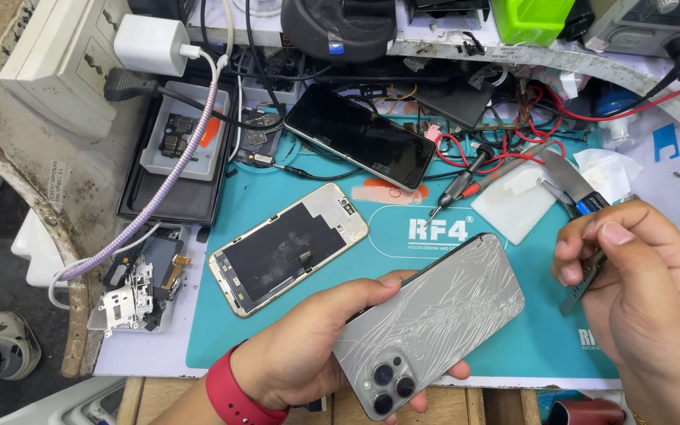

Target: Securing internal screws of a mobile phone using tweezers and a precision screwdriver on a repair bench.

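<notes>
Nearest the lens, left hand with a red wristband, grip closed around a phone with a shattered back, thumb across the near long edge, fingers wrapped underneath and just showing at the lower side. Phone held back-up and tilted, camera cluster toward the body, upper end rising to the right, above the teal work mat and not touching it. Right hand just to the right of that phone, grip pinched shut on a thin metal tool, its lower end poking out below the fingers; tool apart from the cracked glass, near its upper right corner. On the mat to the left, lying flat, a detached screen assembly with a dark panel and pale metal frame, well clear of both hands. Further back, a second phone with a dark glossy face, tilted diagonally across the mat's far edge. Beside it to the right, a small screwdriver among red wires, then a white pad and a pair of tweezers. At far left, a black tray carrying a pale plastic dish of small parts, crossed by a purple braided cable running up to a white charger in a power strip. Below the tray, on the counter, loose metal brackets and parts.
</notes>
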